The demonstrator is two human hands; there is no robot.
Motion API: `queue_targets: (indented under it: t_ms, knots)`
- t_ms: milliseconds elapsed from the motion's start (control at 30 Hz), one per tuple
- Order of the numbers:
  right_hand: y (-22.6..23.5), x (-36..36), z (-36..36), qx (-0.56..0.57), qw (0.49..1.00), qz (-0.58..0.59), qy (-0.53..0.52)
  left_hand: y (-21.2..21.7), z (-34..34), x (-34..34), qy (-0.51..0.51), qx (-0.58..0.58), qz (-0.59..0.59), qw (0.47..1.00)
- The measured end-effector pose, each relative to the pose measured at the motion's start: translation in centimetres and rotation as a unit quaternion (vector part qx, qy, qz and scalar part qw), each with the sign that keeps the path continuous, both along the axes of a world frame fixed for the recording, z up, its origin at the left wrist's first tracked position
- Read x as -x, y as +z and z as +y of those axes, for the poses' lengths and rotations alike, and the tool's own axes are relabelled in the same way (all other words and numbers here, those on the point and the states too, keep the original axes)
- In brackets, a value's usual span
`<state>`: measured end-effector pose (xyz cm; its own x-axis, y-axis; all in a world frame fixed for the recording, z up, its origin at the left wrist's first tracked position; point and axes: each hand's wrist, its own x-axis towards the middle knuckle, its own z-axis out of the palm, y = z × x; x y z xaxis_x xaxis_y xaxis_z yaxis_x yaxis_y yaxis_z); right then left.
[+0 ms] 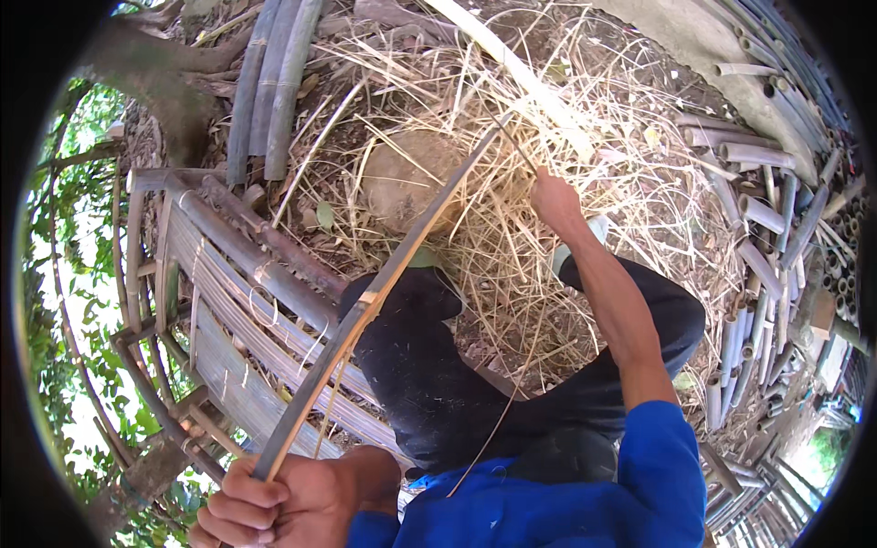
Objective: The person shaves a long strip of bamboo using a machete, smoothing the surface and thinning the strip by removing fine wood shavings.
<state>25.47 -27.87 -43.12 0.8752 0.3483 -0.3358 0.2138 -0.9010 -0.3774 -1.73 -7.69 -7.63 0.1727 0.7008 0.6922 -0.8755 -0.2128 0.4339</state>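
Note:
A long split bamboo strip [367,300], dark on one side and pale on the other, slants from the lower left up to the top middle. My left hand [265,502] is closed round its near end. Beyond my knees, my right hand [555,203] is closed on a thin, dark, knife-like blade [517,146]; its handle is hidden in my fist. The blade crosses the strip close to its far end; whether they touch I cannot tell. A thin bamboo sliver [498,420] lies across my dark trousers.
Pale bamboo shavings [512,228] cover the ground around a brown stone [411,178]. A bamboo bench [265,352] stands at left. Bamboo poles [274,87] lean at the far left; cut bamboo lengths [763,215] are stacked along the right. A wide pale strip [525,78] lies ahead.

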Motion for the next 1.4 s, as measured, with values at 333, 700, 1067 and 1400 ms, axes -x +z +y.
queue_targets:
  t_ms: [333, 700, 1067, 1400]
  knots:
    - [23.9, 16.7, 4.6, -0.207, 0.958, -0.107, 0.166, 0.7, -1.4, -0.8, 0.177, -0.026, 0.060, 0.982]
    - [28.2, 19.7, 3.4, -0.241, 0.945, -0.089, 0.204, 1.3, -4.3, -3.0, 0.317, 0.009, 0.070, 0.946]
    - [25.1, 19.3, 2.5, -0.210, 0.939, -0.132, 0.237, 0.7, -4.6, -2.1, 0.295, -0.001, 0.092, 0.951]
    - [1.9, 2.7, -2.3, -0.001, 1.000, -0.004, 0.021, 0.6, -4.5, -3.5, 0.201, 0.000, 0.037, 0.979]
